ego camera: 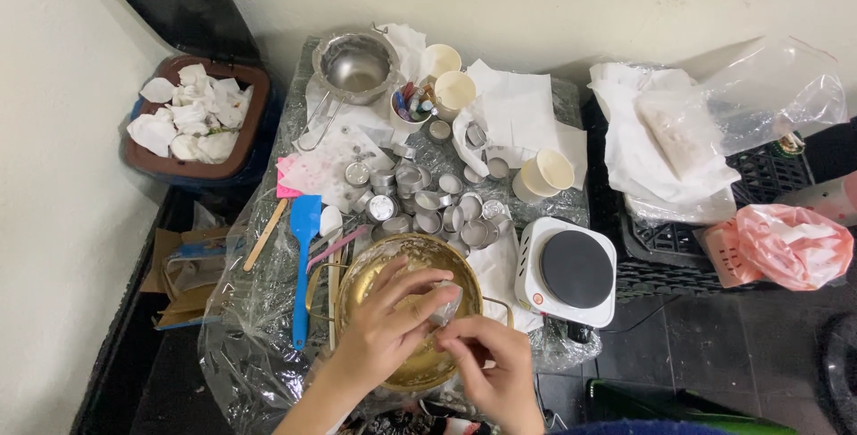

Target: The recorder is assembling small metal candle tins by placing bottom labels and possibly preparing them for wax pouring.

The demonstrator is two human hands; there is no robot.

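Being gripped by the left hand (379,323) and right hand (491,368) together, a small metal cup (444,303) is being held over the brass bowl (406,368), so spills are being caught.

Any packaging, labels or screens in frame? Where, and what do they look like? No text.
No screens or signs.
Clear plastic bag: far right on the black crate, crumpled, holding pale grainy contents.
Pink plastic bag: right edge, bunched, pink and white.
Cardboard pieces: left of the table, low, brown, flattened, with a blue patch.
Small clear wrapper: pinched between left hand and right hand, over the gold bowl.
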